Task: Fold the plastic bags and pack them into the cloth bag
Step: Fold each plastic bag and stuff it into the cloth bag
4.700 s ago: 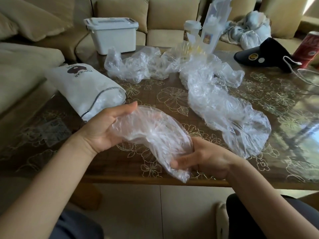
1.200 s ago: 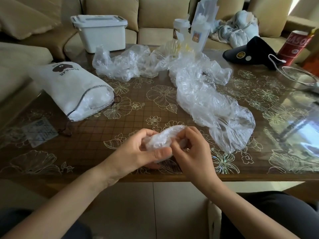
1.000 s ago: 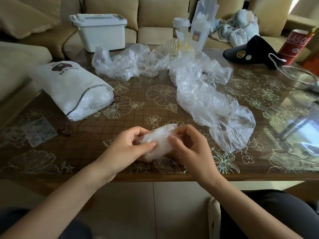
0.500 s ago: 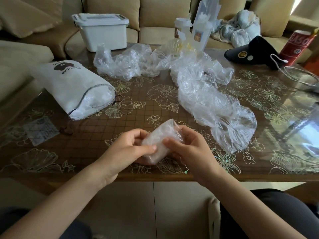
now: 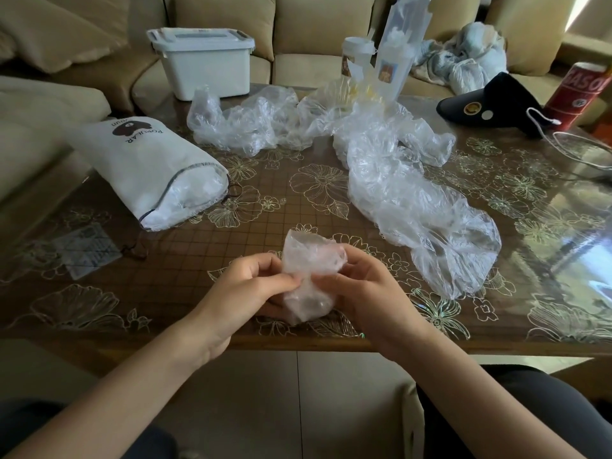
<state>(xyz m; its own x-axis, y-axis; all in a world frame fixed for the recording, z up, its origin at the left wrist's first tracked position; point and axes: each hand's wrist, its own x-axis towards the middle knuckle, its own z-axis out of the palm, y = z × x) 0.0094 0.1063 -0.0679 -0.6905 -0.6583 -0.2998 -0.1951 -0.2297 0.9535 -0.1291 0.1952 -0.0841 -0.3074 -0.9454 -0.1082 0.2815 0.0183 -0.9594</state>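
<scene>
The cloth bag (image 5: 149,173) is lying far left on the table (image 5: 165,286), clear plastic showing inside; both the left hand (image 5: 245,293) and right hand (image 5: 364,293) are gripping a compact, crinkled plastic bag (image 5: 309,276) at the near edge.

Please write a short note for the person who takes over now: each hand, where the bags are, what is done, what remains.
The left hand and the right hand both pinch one small folded plastic bag above the near edge of the table.
The cloth bag lies on its side at the left, mouth toward you, plastic already inside.
Done: this bag is nearly folded.
Left: pack it, then fold the crumpled loose bags mid-table.
</scene>
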